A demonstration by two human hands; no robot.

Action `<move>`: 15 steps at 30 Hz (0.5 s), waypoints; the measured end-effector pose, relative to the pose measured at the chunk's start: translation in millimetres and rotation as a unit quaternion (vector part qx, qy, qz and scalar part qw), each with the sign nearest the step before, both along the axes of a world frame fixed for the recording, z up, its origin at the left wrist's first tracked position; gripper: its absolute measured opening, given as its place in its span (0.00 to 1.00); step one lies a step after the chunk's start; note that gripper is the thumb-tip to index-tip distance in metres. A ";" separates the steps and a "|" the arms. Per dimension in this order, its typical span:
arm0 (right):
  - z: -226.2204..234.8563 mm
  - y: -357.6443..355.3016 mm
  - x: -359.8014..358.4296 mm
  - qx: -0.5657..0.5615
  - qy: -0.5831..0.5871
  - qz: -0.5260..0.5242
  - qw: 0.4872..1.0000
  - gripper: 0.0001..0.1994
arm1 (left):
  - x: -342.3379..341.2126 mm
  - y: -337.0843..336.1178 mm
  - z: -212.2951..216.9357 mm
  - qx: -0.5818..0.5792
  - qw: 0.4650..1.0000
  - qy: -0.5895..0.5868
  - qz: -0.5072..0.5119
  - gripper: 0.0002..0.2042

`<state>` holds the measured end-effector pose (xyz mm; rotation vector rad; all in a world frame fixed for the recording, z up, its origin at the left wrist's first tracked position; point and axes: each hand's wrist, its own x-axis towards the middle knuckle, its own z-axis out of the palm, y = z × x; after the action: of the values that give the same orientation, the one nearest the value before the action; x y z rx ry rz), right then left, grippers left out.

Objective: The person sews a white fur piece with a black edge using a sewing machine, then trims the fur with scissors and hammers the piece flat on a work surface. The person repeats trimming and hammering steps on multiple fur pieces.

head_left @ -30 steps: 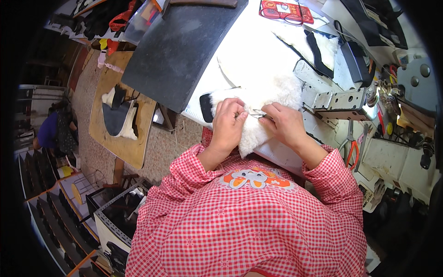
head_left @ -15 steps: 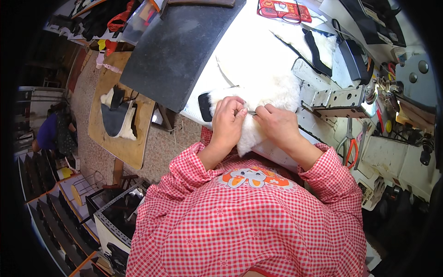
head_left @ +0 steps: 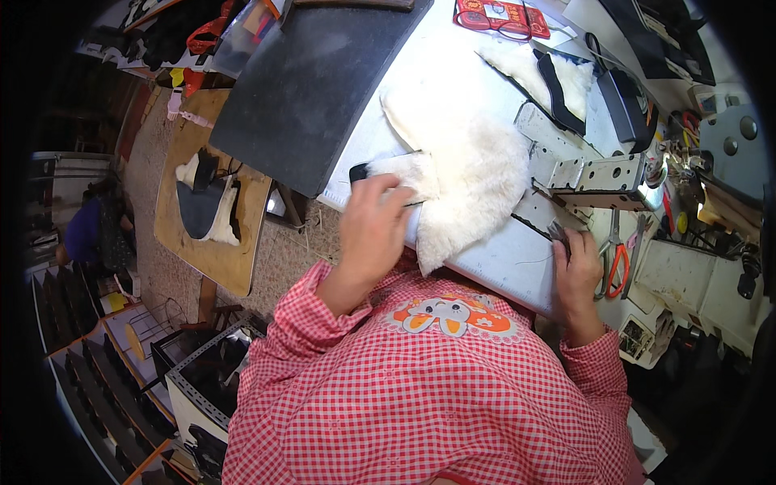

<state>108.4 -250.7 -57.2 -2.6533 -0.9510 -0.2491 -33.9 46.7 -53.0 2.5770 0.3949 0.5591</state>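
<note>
A white fleece piece (head_left: 473,182) with dark edging lies on the white machine table, with a narrow flap reaching left to a black end (head_left: 358,172). My left hand (head_left: 373,222) is over the flap's near edge, its fingers bent and somewhat apart, with nothing seen held in them. To the right of the fleece, my right hand (head_left: 577,271) rests at the table's front edge, thumb and fingers closing round a small grey metal tool (head_left: 557,231). That tool is mostly covered by the fingers, so its kind is unclear.
A sewing machine arm (head_left: 602,179) stands right of the fleece, with orange-handled scissors (head_left: 619,263) below it. Another fleece piece with black trim (head_left: 558,85) lies farther back. At left are a large dark board (head_left: 299,97) and a wooden stool top (head_left: 174,218) bearing a black-and-fleece piece (head_left: 206,210).
My hands have parted from the middle of the fleece. The right one moved right to the small metal tool, the left slightly left. The fleece now lies flatter and more of it shows.
</note>
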 end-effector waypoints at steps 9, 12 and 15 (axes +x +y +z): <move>-9.2 76.8 -11.8 0.273 0.358 0.017 0.893 0.26 | 30.9 18.4 -14.3 0.053 0.979 0.023 -0.194 0.13; -13.1 101.7 -8.9 0.334 0.420 -0.046 0.843 0.29 | 30.9 26.5 -13.8 0.049 0.972 0.015 -0.230 0.13; -10.9 113.2 -4.7 0.374 0.461 -0.080 0.801 0.30 | 37.7 33.7 -12.3 0.051 0.962 0.026 -0.267 0.13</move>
<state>103.8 -137.5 -68.1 -1.7272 -0.2018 0.5095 3.8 80.4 -65.2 2.6394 -0.3209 0.3198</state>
